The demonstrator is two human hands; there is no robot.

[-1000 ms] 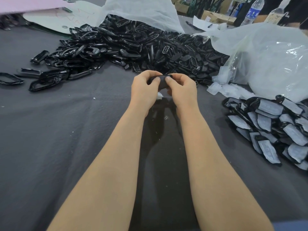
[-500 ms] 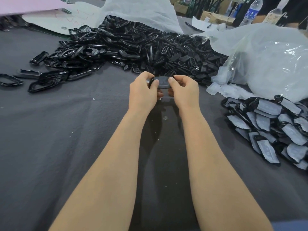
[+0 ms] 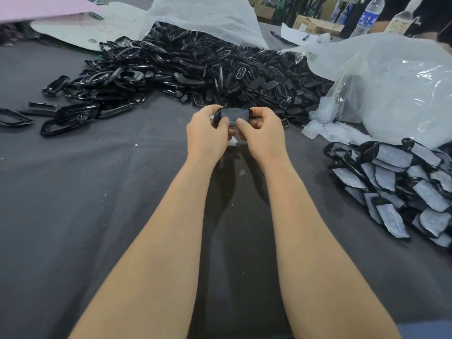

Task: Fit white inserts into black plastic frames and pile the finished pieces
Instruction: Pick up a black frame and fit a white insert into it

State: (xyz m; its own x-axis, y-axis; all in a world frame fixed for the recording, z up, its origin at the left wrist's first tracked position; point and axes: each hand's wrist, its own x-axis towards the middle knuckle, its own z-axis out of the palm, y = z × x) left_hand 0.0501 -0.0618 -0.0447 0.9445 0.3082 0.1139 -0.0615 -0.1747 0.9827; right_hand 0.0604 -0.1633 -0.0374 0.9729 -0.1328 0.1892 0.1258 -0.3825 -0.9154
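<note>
Grey tabletop (image 3: 73,216): black frame (image 3: 233,115), long axis L–R, pinched at both ends by left hand (image 3: 208,135) & right hand (image 3: 264,135); finished pile (image 3: 403,187) nearer right hand.

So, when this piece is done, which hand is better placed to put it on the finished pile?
Probably the right hand. Both hands pinch the black frame, but the finished pile lies on its side; the left hand would have to cross over.
</note>
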